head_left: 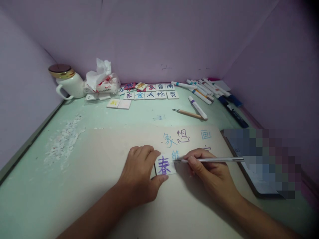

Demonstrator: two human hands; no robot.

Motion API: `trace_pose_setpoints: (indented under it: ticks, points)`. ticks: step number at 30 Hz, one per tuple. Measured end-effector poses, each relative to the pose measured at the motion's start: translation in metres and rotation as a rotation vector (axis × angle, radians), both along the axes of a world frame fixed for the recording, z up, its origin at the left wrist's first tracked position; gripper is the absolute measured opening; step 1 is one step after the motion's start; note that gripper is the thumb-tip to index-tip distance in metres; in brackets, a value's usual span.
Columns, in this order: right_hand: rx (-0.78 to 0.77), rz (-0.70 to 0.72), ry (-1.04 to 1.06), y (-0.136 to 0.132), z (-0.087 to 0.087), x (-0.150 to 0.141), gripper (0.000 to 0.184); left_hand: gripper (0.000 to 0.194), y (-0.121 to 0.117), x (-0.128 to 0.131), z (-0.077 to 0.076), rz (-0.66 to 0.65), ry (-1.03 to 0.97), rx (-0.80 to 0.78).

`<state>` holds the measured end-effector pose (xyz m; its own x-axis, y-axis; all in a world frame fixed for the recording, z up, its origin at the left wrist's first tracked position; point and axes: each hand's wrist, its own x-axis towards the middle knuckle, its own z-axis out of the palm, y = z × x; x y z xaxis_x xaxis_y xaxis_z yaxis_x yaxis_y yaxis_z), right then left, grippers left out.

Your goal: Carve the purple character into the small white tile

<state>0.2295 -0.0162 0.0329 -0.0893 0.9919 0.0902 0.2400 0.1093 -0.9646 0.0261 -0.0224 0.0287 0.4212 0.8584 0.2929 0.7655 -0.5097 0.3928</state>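
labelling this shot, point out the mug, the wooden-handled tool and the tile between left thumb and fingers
mug (74,85): head view, side of its white body
wooden-handled tool (191,114): head view, middle of its handle
tile (164,166): head view, its purple-marked face

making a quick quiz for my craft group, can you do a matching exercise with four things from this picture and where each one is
1. silver tool
2. tile with a purple character
3. white mug
4. wooden-handled tool

A. at the far left of the table
B. lying beside a marker with a purple band
C. in the right hand
D. between the thumb and fingers of the left hand

Pairs: 1-C, 2-D, 3-A, 4-B
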Motion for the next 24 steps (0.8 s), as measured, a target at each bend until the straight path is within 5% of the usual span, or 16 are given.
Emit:
trace_pose_setpoints:
  ticks: [10,24]
  points:
    - [-0.041,-0.07,0.006,-0.004,-0.006,-0.004,0.017,0.034,0.0,0.0,0.002,-0.008,0.012,-0.017]
    - [-0.079,0.133,0.001,0.013,0.004,-0.005,0.015,0.033,0.001,0.0,0.003,-0.007,-0.01,-0.039]
